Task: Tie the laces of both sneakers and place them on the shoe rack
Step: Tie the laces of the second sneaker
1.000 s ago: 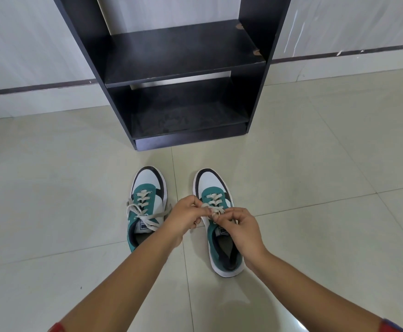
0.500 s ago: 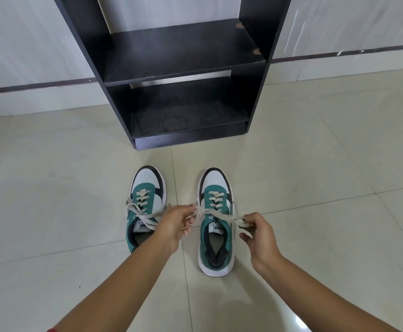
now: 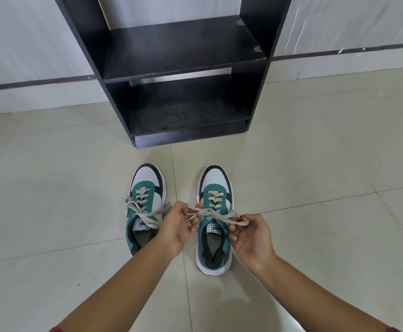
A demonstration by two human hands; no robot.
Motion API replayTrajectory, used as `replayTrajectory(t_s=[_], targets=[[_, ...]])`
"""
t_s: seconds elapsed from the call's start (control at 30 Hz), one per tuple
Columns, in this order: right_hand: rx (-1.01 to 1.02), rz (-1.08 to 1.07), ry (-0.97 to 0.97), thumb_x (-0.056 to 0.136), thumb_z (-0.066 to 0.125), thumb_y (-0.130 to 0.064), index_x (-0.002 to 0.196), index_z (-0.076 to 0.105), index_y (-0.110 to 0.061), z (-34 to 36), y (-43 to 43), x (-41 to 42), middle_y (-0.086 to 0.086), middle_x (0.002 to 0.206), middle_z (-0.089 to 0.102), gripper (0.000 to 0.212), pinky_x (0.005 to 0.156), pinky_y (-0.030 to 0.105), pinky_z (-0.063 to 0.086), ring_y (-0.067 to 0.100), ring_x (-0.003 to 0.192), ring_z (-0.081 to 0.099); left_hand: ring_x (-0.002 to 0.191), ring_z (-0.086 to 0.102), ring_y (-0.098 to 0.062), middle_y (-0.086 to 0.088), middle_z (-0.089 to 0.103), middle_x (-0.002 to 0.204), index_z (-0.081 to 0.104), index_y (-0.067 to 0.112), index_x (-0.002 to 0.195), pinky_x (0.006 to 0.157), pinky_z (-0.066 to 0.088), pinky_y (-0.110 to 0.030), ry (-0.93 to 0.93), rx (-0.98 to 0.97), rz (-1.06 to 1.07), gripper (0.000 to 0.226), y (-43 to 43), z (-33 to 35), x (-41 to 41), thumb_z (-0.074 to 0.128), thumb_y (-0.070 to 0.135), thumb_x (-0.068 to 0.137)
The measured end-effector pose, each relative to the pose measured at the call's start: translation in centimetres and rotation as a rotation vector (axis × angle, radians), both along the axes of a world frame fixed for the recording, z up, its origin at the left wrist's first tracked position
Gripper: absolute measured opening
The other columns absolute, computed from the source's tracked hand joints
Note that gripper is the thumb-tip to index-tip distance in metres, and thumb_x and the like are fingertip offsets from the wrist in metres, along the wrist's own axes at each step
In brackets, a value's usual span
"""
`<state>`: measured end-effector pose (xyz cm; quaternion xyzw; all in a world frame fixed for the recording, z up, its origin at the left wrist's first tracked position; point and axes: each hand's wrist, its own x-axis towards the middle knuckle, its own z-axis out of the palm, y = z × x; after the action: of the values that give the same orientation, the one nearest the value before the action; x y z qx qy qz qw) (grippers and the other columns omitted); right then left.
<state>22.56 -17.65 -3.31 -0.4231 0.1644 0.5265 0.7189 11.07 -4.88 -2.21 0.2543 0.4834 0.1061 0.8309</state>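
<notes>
Bright, even daylight; soft shadows beneath each hand (image 3: pixel 179 230); faint glare on the floor (image 3: pixel 289 319); wide-angle bending at edges.

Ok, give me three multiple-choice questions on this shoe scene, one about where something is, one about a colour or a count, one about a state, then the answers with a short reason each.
1. Where do the two sneakers stand?
A. On the upper shelf
B. On the floor before the rack
C. On the lower shelf

2. What colour are the laces?
A. Black
B. Red
C. Off-white

3. What are the hands doing?
A. Each pinches a lace of the right sneaker
B. Both rest flat on the floor
C. Both lift the left sneaker

Answers:
1 B: the left sneaker and right sneaker sit on the floor tiles, toes towards the shoe rack, whose shelves hold no shoes.
2 C: the laces are pale cream against teal.
3 A: the left hand and right hand pull lace ends apart over the right sneaker.
</notes>
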Motion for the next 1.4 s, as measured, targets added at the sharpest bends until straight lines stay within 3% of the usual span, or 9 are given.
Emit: replayTrajectory(t_s=[0.17, 0.33, 0.5, 0.73, 0.87, 1.0, 1.13, 1.27, 1.4], targets=[[0.019, 0.151, -0.105, 0.092, 0.034, -0.020, 0.066, 0.043, -0.016, 0.2, 0.6, 0.5, -0.003, 0.054, 0.046, 0.028, 0.038, 0.019, 0.028, 0.009, 0.042, 0.035, 0.036, 0.031, -0.007, 0.006, 0.046, 0.049, 0.041, 0.020, 0.067, 0.037, 0.024, -0.019, 0.024, 0.135, -0.075, 0.027, 0.0, 0.3, 0.6, 0.043, 0.026, 0.093], [-0.093, 0.129, -0.187, 0.096, 0.030, -0.013, 0.068, 0.031, -0.018, -0.4, 0.6, 1.5, -0.005, 0.049, 0.040, 0.029, 0.038, 0.019, 0.027, 0.009, 0.039, 0.031, 0.057, 0.046, -0.017, 0.002, 0.047, 0.059, 0.040, 0.022, 0.066, 0.058, 0.036, -0.032, 0.401, 1.052, -0.497, 0.032, -0.5, -0.1, 0.7, 0.039, 0.027, 0.098], [-0.152, 0.046, -0.081, 0.096, 0.031, -0.009, 0.067, 0.033, -0.017, -0.5, 0.6, 2.0, -0.005, 0.042, 0.037, 0.030, 0.033, 0.017, 0.027, 0.008, 0.034, 0.031, 0.054, 0.045, -0.017, 0.007, 0.045, 0.056, 0.046, 0.014, 0.093, 0.055, 0.034, -0.029, 0.632, 1.577, -0.798, 0.026, -0.1, -0.7, -0.5, 0.027, 0.032, 0.099], [-0.206, 0.048, -0.070, 0.097, 0.030, -0.008, 0.067, 0.032, -0.016, -0.6, 0.1, 2.3, -0.006, 0.040, 0.033, 0.030, 0.032, 0.018, 0.026, 0.007, 0.033, 0.028, 0.053, 0.052, -0.020, 0.001, 0.054, 0.062, 0.044, 0.013, 0.102, 0.051, 0.042, -0.029, 0.693, 1.625, -0.928, 0.026, -0.1, -0.6, -0.8, 0.025, 0.031, 0.100], [-0.237, 0.123, -0.176, 0.096, 0.031, -0.010, 0.069, 0.034, -0.017, -0.4, -0.3, 2.6, -0.005, 0.046, 0.038, 0.028, 0.039, 0.021, 0.030, 0.010, 0.040, 0.030, 0.058, 0.052, -0.019, 0.001, 0.054, 0.064, 0.045, 0.014, 0.095, 0.054, 0.042, -0.032, 0.653, 1.435, -0.835, 0.025, -1.0, -0.5, -0.6, 0.030, 0.034, 0.099], [-0.386, 0.367, -0.506, 0.097, 0.042, -0.016, 0.081, 0.052, -0.013, 0.5, -1.4, 3.1, 0.003, 0.077, 0.065, 0.019, 0.060, 0.030, 0.047, 0.016, 0.058, 0.054, 0.053, 0.052, -0.020, -0.008, 0.061, 0.068, 0.043, 0.018, 0.083, 0.056, 0.049, -0.042, 0.464, 1.275, -0.549, 0.029, -2.2, -0.3, -1.9, 0.039, 0.045, 0.093], [-0.538, 0.556, -0.996, 0.093, 0.052, -0.033, 0.117, 0.044, -0.021, 1.5, -3.1, 1.8, 0.000, 0.113, 0.056, 0.028, 0.074, 0.031, 0.049, 0.014, 0.081, 0.061, 0.072, 0.064, -0.016, 0.009, 0.066, 0.095, 0.046, 0.028, 0.100, 0.064, 0.052, -0.033, 0.344, 1.194, -0.461, 0.012, -4.1, 0.5, -3.2, 0.050, 0.037, 0.092], [-0.494, 0.807, -1.606, 0.089, 0.053, -0.046, 0.123, 0.047, -0.025, 3.0, -3.7, -0.1, -0.006, 0.125, 0.044, 0.041, 0.075, 0.026, 0.047, 0.012, 0.095, 0.060, 0.073, 0.065, -0.020, 0.009, 0.056, 0.110, 0.047, 0.024, 0.106, 0.058, 0.046, -0.025, 0.242, 0.784, -0.096, 0.023, -5.3, 1.1, -3.4, 0.056, 0.011, 0.090], [-0.687, 0.995, -1.856, 0.080, 0.052, -0.058, 0.122, 0.052, -0.030, 3.2, -3.8, -0.8, 0.002, 0.146, 0.032, 0.050, 0.101, 0.041, 0.041, 0.024, 0.126, 0.044, 0.071, 0.060, -0.023, 0.001, 0.058, 0.109, 0.047, 0.023, 0.114, 0.062, 0.052, -0.026, 0.361, 1.012, -0.022, 0.031, -4.2, 1.7, -5.0, 0.058, 0.009, 0.088]])
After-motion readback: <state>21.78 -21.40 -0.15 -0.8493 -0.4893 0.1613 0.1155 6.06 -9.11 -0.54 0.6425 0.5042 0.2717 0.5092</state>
